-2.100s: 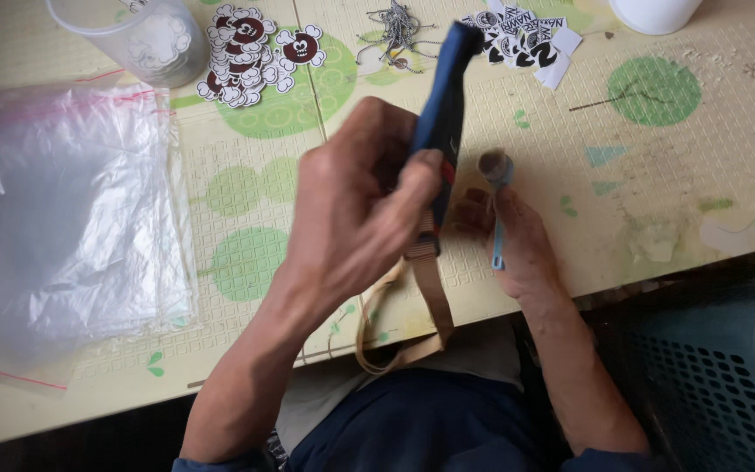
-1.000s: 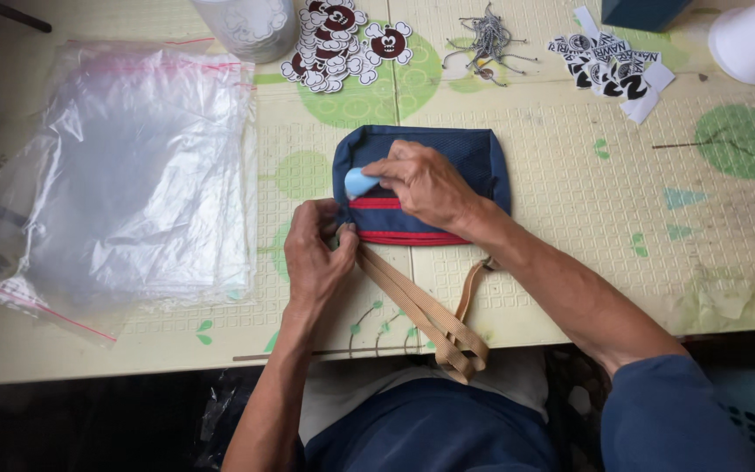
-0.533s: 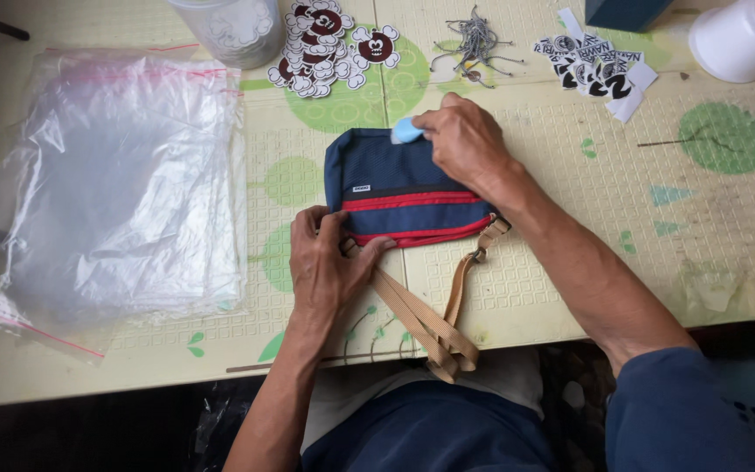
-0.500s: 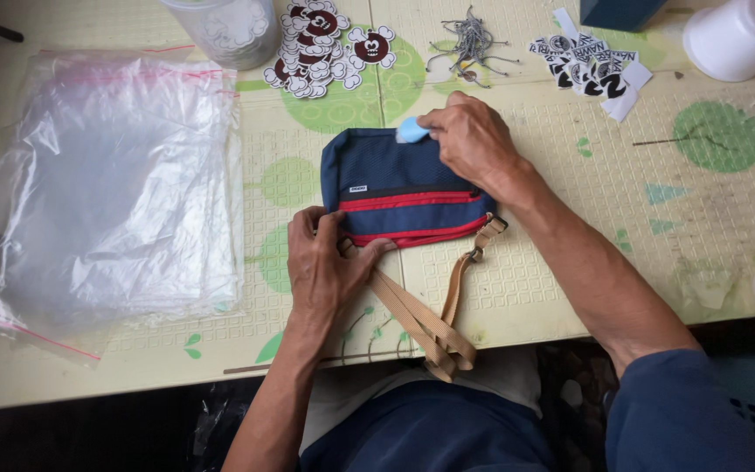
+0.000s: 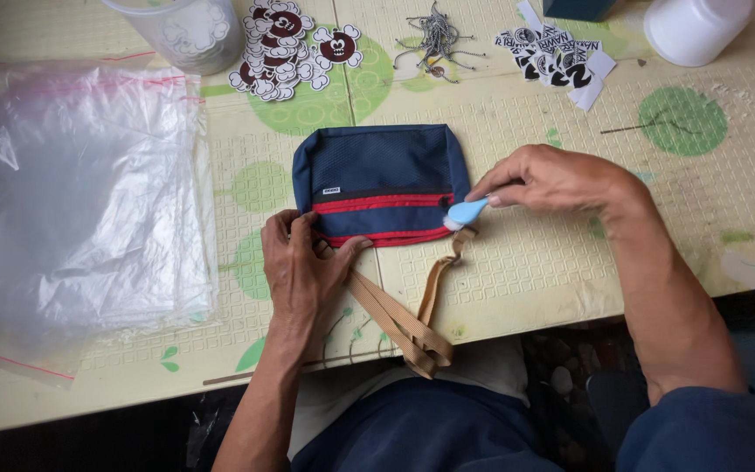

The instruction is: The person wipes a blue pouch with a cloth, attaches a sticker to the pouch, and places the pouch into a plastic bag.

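1. Navy-blue fabric pouch with two red zip lines (image 5: 382, 179): lies flat near the middle of the pale yellow surface printed with green circles (image 5: 517, 288), close to the person's edge.
2. Left hand (image 5: 306, 267): palm down, wrist straight, forearm rising from the lower edge of the view. Its fingers press the pouch's lower left corner and the root of the tan webbing strap (image 5: 404, 319); the grip is a flat pinning press, not a closed fist.
3. Right hand (image 5: 561, 179): reaches in from the right, forearm slanting across the surface's edge, knuckles up. Thumb and fingers are pinched shut on the handle of a small light-blue tool (image 5: 465, 211), whose tip touches the pouch's lower right corner at the red zip.
4. The strap loops off the pouch's lower edge and hangs over the surface's edge toward the lap.
5. Stack of clear plastic bags (image 5: 80, 201): left of the pouch, well apart.
6. Round cartoon stickers in red and white (image 5: 286, 44): beyond the pouch, beside a clear plastic cup (image 5: 181, 31).
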